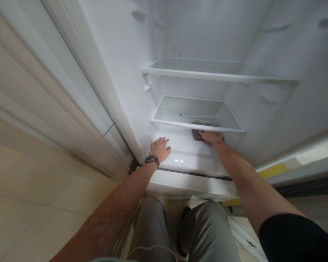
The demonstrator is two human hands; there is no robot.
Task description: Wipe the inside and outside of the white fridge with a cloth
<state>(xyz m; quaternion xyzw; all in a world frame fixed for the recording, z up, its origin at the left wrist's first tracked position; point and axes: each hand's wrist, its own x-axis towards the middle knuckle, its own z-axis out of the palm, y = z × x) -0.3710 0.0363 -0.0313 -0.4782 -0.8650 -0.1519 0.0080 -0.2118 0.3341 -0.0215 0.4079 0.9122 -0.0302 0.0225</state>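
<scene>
My right hand (209,137) presses a grey-brown cloth (196,134) against the white floor of the fridge (180,140), under the front edge of the lower glass shelf (196,109). Part of the cloth shows through the glass behind that edge. Its fingers are bent over the cloth. My left hand (160,148) rests with spread fingers at the left of the fridge floor, close to the side wall, holding nothing. A dark watch sits on the left wrist.
An upper glass shelf (213,69) spans the fridge above the lower one. The front sill (186,182) runs before my knees. At left stands a pale panel (57,91) over floor tiles (22,203). White and yellow parts of the fridge door side lie at right.
</scene>
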